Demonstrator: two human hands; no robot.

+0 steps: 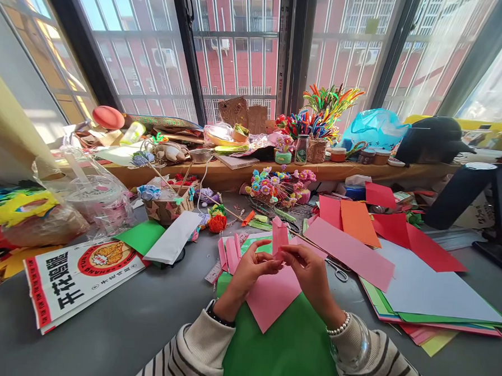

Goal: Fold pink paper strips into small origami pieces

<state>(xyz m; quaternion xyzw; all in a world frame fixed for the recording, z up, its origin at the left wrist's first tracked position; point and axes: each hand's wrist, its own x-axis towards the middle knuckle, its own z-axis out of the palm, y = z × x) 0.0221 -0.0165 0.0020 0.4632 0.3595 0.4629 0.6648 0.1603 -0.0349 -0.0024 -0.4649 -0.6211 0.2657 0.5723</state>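
Observation:
Between the fingertips of my left hand [253, 269] and my right hand [309, 269] stands a folded pink paper piece [279, 234], pinched at its lower end from both sides. Below my hands lies a flat sheet of pink paper [272, 301], one corner pointing toward me. It rests on a large green sheet [284, 352]. Several folded pink paper strips [231, 253] stand just left of my left hand. A pair of scissors [338, 271] lies to the right of my right hand, partly under a pink paper strip [348, 252].
On the right is a stack of coloured paper [439, 287] with red and orange sheets behind it. A printed paper bag [86, 280] and a folded white paper [175, 237] lie left. Crocheted flowers [274, 186] and a cluttered ledge [230, 175] stand at the back.

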